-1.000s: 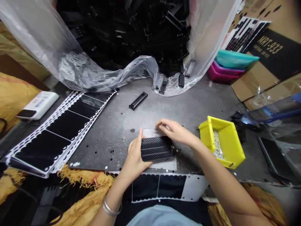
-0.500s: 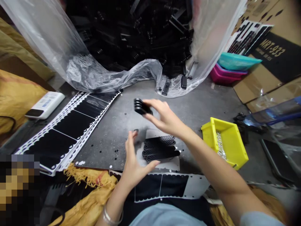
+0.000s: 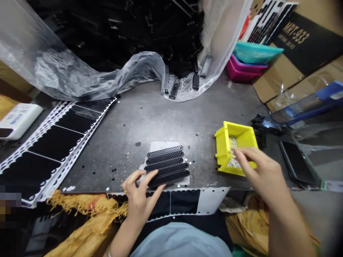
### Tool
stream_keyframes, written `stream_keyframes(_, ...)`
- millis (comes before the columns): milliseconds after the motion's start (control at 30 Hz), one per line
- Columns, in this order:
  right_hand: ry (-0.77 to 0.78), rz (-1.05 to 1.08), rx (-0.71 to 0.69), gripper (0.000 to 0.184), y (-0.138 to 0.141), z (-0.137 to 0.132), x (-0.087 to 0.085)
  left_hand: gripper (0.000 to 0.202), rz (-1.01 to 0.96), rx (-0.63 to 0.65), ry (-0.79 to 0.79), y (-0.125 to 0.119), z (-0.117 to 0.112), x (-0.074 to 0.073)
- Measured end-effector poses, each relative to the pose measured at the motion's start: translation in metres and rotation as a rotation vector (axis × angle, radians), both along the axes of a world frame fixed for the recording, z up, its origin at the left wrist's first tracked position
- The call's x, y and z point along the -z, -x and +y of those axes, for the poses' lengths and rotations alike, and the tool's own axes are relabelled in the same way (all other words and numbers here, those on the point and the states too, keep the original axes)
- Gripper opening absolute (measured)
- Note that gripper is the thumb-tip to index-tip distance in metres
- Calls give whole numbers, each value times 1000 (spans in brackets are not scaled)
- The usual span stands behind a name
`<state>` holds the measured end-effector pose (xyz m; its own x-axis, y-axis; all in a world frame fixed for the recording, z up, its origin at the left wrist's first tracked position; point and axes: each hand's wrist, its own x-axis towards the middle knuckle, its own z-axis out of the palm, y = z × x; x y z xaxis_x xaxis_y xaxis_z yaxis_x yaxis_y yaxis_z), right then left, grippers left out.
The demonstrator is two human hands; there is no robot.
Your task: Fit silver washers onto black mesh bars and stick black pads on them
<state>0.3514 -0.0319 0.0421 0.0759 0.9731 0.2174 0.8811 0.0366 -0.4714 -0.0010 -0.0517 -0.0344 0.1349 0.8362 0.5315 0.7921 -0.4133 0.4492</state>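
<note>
as the left hand (image 3: 138, 203) spreads on mesh strips (image 3: 167, 166), the right (image 3: 257, 171) seemingly pinches at a yellow bin (image 3: 223, 150) on the workbench (image 3: 107, 160).

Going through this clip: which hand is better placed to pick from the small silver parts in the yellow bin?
Right hand: its fingers are over the yellow plastic bin of small silver parts, while the left hand is on the black mesh strips, well away from the bin.
</note>
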Motion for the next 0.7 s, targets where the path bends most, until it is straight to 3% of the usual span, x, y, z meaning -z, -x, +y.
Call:
stream_keyframes(100, 81, -201, -38, 32, -38, 25, 19, 83, 50, 55, 112, -5, 16, -8)
stream_keyframes(233, 245, -296, -218, 35, -51, 38, 44, 106, 94, 208, 249, -11, 38, -15)
stream_keyframes(333, 342, -262, -279, 29, -53, 32, 42, 110, 85, 251, 294, -13, 46, -16)
stream_keyframes(467, 466, -270, -185, 34, -51, 33, 33, 111, 68, 247, 297, -15, 47, -15)
stream_keyframes(567, 460, -276, -123, 33, -46, 38, 35, 112, 56, 259, 317, -17, 46, -15)
stream_keyframes(700, 388, -279, -71, 13, -43, 40, 44, 111, 59, 291, 387, -19, 46, -18)
